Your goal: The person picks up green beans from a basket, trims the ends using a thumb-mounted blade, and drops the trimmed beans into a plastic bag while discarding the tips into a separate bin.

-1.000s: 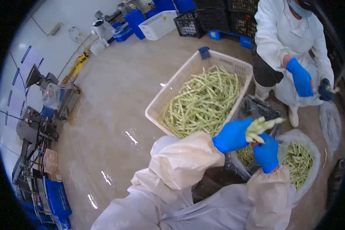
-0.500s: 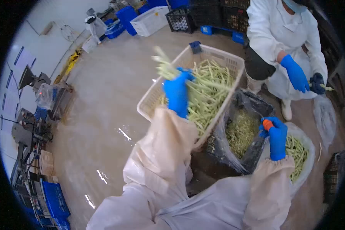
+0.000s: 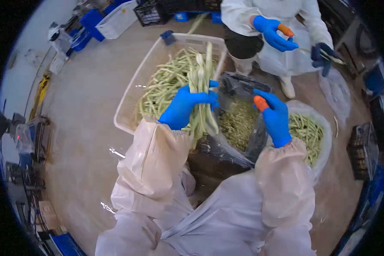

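My left hand (image 3: 181, 104), in a blue glove, is closed round an upright bunch of long pale-green beans (image 3: 200, 77). It stands over the near right part of a cream plastic crate (image 3: 130, 91) heaped with more loose beans (image 3: 168, 79). Farther right, my right hand (image 3: 275, 117) is blue-gloved too, with an orange cover on its thumb. Its thumb and index finger are stretched out with a small gap between them; the other fingers are mostly hidden. Below and left of it sits a black-lined bin (image 3: 260, 132) of small green trimmings (image 3: 239, 121).
A clear plastic bag (image 3: 324, 147) of cut bean pieces (image 3: 305, 134) stands right of the bin. Across from me, a person in white (image 3: 281, 55) holds a bean. A dark crate (image 3: 362, 149) lies at far right; a white bin (image 3: 117, 21) is at the back.
My left hand has brought the bean bunch from over the crate's left side towards its near right, turning it upright. My right hand has risen slightly. The whole view has shifted.
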Tool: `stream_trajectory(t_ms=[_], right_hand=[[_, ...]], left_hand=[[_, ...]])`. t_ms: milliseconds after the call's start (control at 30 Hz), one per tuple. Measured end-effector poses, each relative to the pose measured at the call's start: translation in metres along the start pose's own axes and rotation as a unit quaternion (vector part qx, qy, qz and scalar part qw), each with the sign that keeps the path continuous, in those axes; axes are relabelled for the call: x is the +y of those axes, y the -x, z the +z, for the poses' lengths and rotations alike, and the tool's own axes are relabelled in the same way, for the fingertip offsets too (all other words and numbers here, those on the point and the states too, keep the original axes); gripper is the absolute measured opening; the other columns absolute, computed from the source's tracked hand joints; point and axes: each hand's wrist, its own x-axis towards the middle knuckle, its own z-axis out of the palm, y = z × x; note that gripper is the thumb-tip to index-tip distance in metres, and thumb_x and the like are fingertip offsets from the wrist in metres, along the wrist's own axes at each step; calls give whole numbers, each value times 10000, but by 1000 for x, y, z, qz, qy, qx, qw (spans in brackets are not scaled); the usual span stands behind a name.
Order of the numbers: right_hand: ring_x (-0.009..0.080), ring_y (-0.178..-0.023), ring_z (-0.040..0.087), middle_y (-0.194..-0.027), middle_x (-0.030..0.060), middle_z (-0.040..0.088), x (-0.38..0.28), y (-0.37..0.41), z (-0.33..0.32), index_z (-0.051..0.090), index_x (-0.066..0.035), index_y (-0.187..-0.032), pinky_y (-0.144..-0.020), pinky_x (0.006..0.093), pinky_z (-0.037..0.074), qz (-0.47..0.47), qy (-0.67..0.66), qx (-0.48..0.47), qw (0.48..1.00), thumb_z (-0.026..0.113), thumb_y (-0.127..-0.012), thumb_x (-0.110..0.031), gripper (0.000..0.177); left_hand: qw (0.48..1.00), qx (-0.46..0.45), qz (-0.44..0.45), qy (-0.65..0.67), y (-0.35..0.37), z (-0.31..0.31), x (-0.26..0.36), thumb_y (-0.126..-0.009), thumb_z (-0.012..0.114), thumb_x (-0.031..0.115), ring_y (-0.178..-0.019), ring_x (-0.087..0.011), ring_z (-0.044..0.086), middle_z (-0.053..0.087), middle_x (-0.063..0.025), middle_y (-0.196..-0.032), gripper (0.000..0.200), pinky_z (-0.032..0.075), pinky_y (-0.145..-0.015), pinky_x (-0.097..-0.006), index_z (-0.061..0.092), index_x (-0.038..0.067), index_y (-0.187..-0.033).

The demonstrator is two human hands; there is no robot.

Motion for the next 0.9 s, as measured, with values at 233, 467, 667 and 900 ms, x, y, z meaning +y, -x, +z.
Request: stream_trajectory(t_ms=[233, 467, 667, 900], right_hand=[[105, -685, 577, -898, 66, 648, -24, -5, -11, 637, -22, -1087, -600, 254, 488, 95, -145, -11, 985, 588, -879, -196, 276], [116, -643, 583, -822, 78, 644, -20, -7, -21, 651, -1, -1001, -560, 247, 466, 106, -173, -36, 979, 594, -859, -167, 226], [138, -664, 604, -809, 98, 648, -19, -10, -28, 648, 15, -949, -578, 250, 475, 120, -201, -15, 972, 597, -839, -139, 196], [141, -699, 610, -849, 99, 651, -22, -12, -43, 639, 16, -963, -630, 256, 491, 87, -250, -15, 964, 593, -837, -118, 189]], left_hand=[[976, -133, -71, -160, 2, 38, -32, -657, 686, 21, -800, -138, 576, 592, -54, -864, 478, 481, -741, -275, 579, 14, -1123], [962, -143, -72, -219, -3, 29, -40, -637, 679, -22, -885, -163, 604, 627, -88, -986, 503, 499, -800, -292, 568, -12, -1128], [989, -71, -91, -98, -2, 26, -40, -690, 648, 11, -897, -204, 618, 629, -112, -1001, 413, 502, -805, -297, 561, -52, -1090], [994, 36, -93, 37, -8, 8, -19, -752, 666, 126, -761, -147, 604, 640, -85, -869, 228, 486, -697, -286, 619, -7, -932]])
